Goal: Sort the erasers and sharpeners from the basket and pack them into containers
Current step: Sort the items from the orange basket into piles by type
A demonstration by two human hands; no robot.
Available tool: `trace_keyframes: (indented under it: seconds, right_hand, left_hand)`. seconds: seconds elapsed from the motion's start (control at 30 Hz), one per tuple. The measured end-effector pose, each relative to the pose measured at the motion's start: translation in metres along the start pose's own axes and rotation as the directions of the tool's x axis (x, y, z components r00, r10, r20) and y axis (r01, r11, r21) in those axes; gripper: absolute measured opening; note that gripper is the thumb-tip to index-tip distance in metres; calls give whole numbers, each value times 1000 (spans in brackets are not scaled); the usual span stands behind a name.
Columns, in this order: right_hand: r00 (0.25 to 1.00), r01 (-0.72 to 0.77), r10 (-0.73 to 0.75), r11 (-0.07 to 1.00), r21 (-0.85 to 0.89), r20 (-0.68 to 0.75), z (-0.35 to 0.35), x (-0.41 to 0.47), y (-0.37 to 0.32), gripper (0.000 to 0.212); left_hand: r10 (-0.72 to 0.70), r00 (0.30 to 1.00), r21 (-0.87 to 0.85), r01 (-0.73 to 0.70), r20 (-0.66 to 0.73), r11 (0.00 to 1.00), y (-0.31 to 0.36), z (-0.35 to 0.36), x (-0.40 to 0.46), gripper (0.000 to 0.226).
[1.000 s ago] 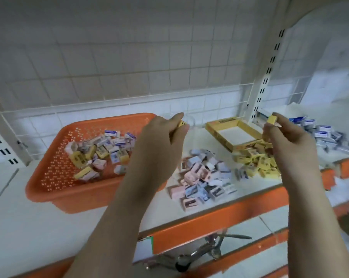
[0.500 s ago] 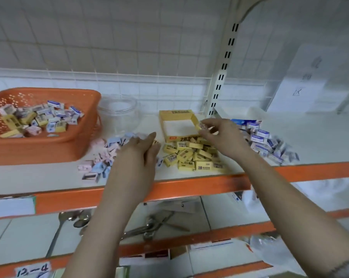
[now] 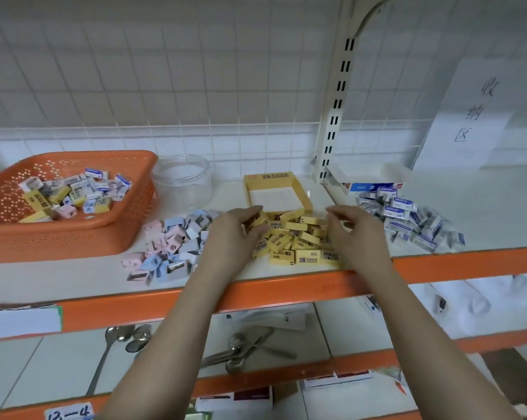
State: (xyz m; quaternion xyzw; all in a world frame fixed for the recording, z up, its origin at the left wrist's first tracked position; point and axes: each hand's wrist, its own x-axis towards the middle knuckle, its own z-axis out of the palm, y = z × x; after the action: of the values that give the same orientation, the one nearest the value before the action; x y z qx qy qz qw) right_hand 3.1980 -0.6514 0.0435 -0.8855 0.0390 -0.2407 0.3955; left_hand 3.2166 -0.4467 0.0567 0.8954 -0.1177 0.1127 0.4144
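- Both hands have come down since a second ago: then they were raised, each pinching a small yellow piece; now the left hand (image 3: 236,230) and right hand (image 3: 351,230) sit low on the shelf (image 3: 74,286), on either side of the yellow eraser pile (image 3: 295,237).
- Left hand: fingers curled, the tips pressing against a yellow eraser at the pile's left edge. It looks like a light pinch, though I cannot tell whether the eraser is lifted or only touched.
- Right hand: fingers bent and spread over the pile's right edge; nothing can be seen held in it.
- Judging by this, the pieces held earlier have joined the pile, and the hands are now gathering or picking erasers to pack.
- Just behind the pile lies the open yellow box (image 3: 276,189), still showing a bare white floor, so packing of this sort has barely begun.
- Erasers in the pile are short bricks lying mostly flat, their long axes pointing every way; the front ones run roughly along the shelf edge.
- Box's long axis runs away from the person, open side up.
- Left of the pile sits a heap of pink and blue sharpeners (image 3: 168,247); right of it, a heap of blue-and-white erasers (image 3: 407,219).
- Mixed pieces remain in the orange basket (image 3: 74,237), with an empty clear jar (image 3: 182,183) beside it, so sorting is unfinished.
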Motion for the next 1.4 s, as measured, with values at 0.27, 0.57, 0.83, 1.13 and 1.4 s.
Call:
trace_keyframes:
  seconds: [0.27,0.57,0.83,1.13,1.4]
  right_hand:
    - [974,-73,89,994,85,-210,-6,-61,35,20]
    - [991,10,-7,1000,25,-131,-2,-48,14,18]
    - [974,222,-225,967,124,8,46,9,-100,19]
    - [850,424,-395,906,-7,348,195,68,-239,18]
    - [669,417,23,816,-401,743,310,106,-277,22]
  left_hand:
    - [4,977,96,-25,213,995,-8,35,37,42]
    - [96,987,110,-110,125,988,-3,-5,23,33]
    - [78,988,178,-53,-134,983,-43,-138,3,22]
    - [-15,956,329,115,-292,937,-161,-259,25,20]
    - [-32,989,354,83,-147,932,-211,-284,43,18]
